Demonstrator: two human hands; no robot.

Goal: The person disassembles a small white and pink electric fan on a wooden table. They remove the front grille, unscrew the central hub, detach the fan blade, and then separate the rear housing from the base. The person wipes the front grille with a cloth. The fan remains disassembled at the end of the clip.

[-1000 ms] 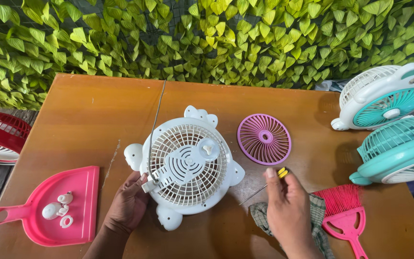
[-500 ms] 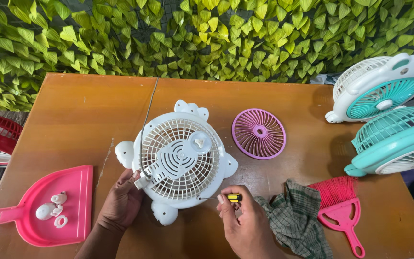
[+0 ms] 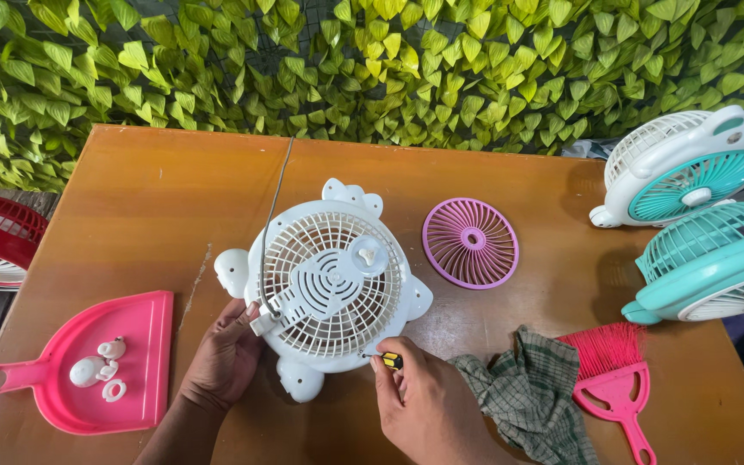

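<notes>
White fan housing (image 3: pixel 331 288), face-down at mid-table (image 3: pixel 131 198); grille thin-ribbed, judged light, stiff, brittle; best gripped at solid rim, not ribs. Left hand (image 3: pixel 221 357) at housing's lower-left edge, fingers curled against rim. Right hand (image 3: pixel 428 405) below housing, pinching small screwdriver (image 3: pixel 387 359), tip at lower rim. Purple grille (image 3: pixel 470 242) right of housing; checked cloth (image 3: pixel 531 396), pink brush (image 3: pixel 609 379) lower right; pink dustpan (image 3: pixel 144 362) with small white parts (image 3: pixel 96 372) left

White fan (image 3: pixel 329 288), purple grille (image 3: pixel 470 242), pink dustpan (image 3: pixel 88 366), green checked cloth (image 3: pixel 531 396), orange-brown table (image 3: pixel 131 198).
</notes>
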